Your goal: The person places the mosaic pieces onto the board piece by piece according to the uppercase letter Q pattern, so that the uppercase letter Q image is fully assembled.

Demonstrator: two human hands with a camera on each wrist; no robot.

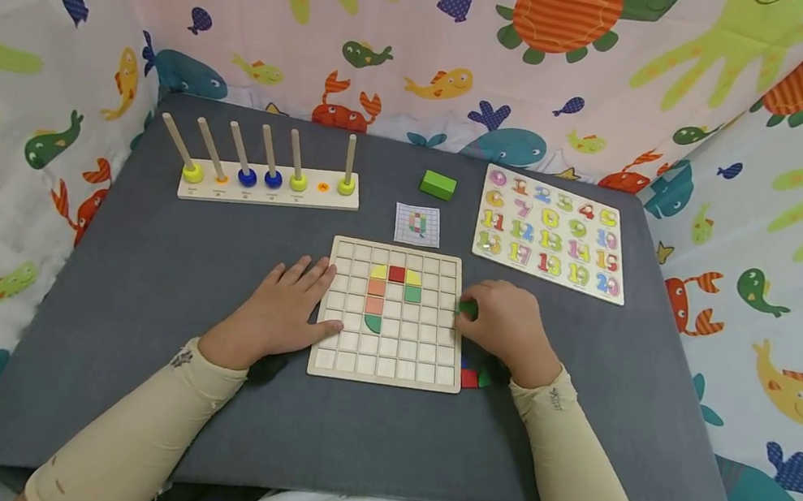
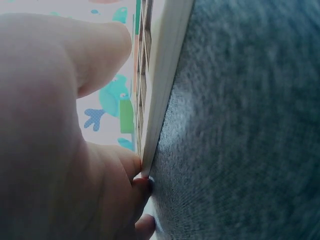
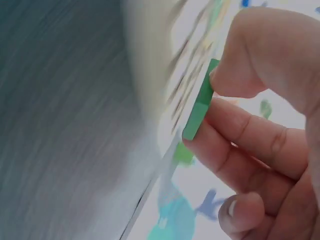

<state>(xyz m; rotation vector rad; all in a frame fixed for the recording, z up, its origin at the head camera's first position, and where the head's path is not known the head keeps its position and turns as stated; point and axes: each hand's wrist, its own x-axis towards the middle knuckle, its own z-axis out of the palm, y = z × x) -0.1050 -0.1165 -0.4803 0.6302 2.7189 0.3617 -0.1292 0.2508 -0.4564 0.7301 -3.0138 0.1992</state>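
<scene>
A wooden grid board [image 1: 428, 351] lies on the grey table, with several colored tiles in its upper squares, among them a red tile [image 1: 396, 274], an orange tile [image 1: 374, 306] and a green quarter-round tile [image 1: 373, 324]. My left hand [image 1: 277, 311] rests at the board's left edge, fingers straight and thumb on the rim. At the right edge, my right hand [image 1: 511, 327] pinches a green tile [image 3: 199, 102] between thumb and fingertips; the right wrist view shows it beside the board. Below that hand lie a red tile [image 1: 469, 378] and a partly hidden green one.
Behind the board are a small pattern card [image 1: 418, 225] and a green block [image 1: 438, 185]. A peg stand [image 1: 268, 194] with rings stands at the back left. A number board [image 1: 552, 234] lies at the back right. Printed curtains surround the table [image 1: 352, 441].
</scene>
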